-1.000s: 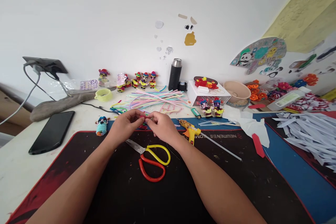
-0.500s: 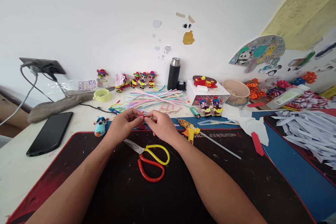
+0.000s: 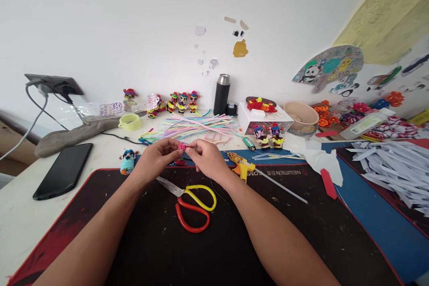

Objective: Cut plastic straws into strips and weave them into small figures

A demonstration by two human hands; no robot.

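On the mat [image 3: 187,259] lie the scissors [image 3: 179,192]. Beyond them, the left hand [image 3: 159,156] and the right hand [image 3: 208,158] are close together, thumbs and fingers pinched on a pink piece [image 3: 182,146], which sits between both hands' fingertips, partly covered.

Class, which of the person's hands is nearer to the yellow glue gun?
Right. The right hand is just left of the glue gun; the left hand is farther left.

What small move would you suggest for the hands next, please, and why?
Perhaps steady the small pink piece with the left hand and adjust it with the right hand, since both hands meet at it, while the scissors lie unheld.
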